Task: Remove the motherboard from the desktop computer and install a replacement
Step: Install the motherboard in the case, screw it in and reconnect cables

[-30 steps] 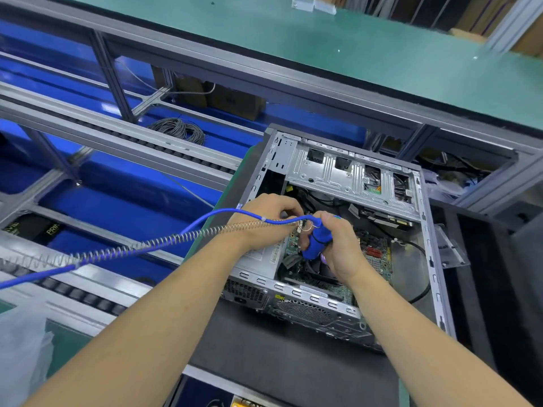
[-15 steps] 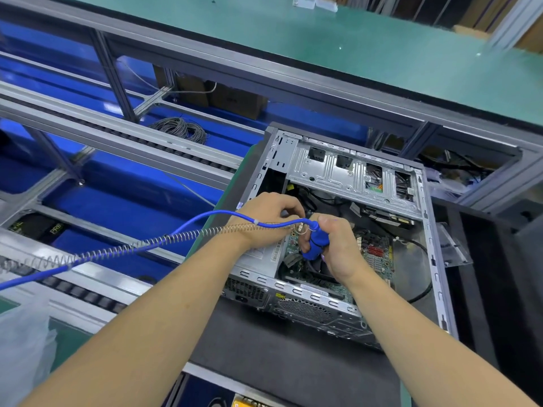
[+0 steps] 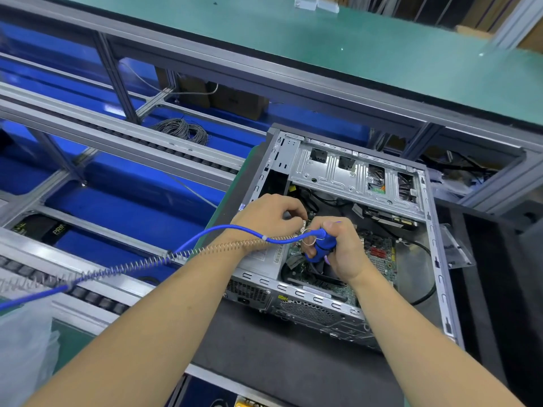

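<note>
An open desktop computer case (image 3: pixel 437 259) lies on its side on a dark mat, its green motherboard (image 3: pixel 379 254) visible inside. My right hand (image 3: pixel 343 248) is closed around a blue electric screwdriver (image 3: pixel 321 248), held upright over the board's left part. A blue cord and a coiled spring cable (image 3: pixel 141 264) run from the tool to the left. My left hand (image 3: pixel 270 215) is just left of the tool, its fingers pinched near the tip area. What the fingers pinch is hidden.
A silver drive cage (image 3: pixel 352 174) spans the case's far side. A black cable (image 3: pixel 426 289) loops on the case floor at right. Conveyor rails (image 3: pixel 117 142) and blue bins lie to the left, a green bench top (image 3: pixel 352 39) beyond.
Both hands and the screwdriver stay in nearly the same spot over the motherboard; the view shifts only slightly.
</note>
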